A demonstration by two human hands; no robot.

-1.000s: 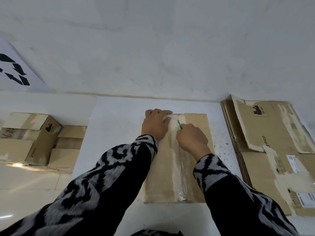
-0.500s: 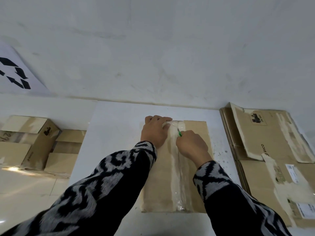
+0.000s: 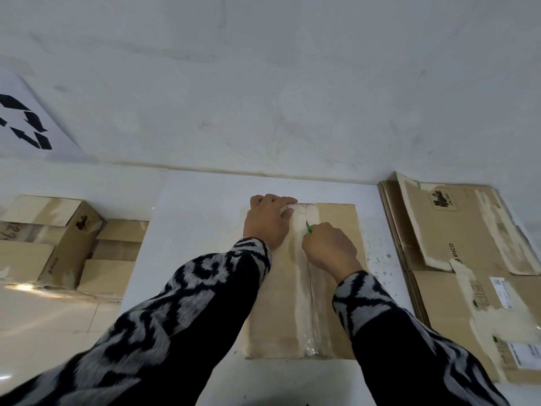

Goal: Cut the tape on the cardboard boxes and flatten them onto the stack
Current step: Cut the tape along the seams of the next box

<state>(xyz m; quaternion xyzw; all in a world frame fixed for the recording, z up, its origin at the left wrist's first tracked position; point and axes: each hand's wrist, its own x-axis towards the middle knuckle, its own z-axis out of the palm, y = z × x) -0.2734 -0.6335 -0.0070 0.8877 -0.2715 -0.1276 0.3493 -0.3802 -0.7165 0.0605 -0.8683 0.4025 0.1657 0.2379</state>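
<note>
Head view looks down on a white rectangular tabletop set against a pale scuffed wall. I see a brown cardboard box lying at its middle, closed, with a strip of clear glossy tape running along its centre seam from the near edge to the far edge; nothing of its inside shows. My left hand lies on the far left part of the box top, fingers bent over the far edge and onto the tape end, pressing the box down. My right hand is clenched around a small green-handled cutter, whose tip meets the tape near the far end of the seam, just beside the left hand's fingers. Both sleeves are black with a grey pattern.

To the right, touching the tabletop's side, a stack of flattened brown cardboard sheets lies flat, with torn tape marks, white labels and black print on the top pieces. To the left, lower than the tabletop, several closed brown cardboard boxes sit together, taped shut, so I cannot tell what they hold. A white sheet with a black recycling symbol hangs at the far left of the wall.
</note>
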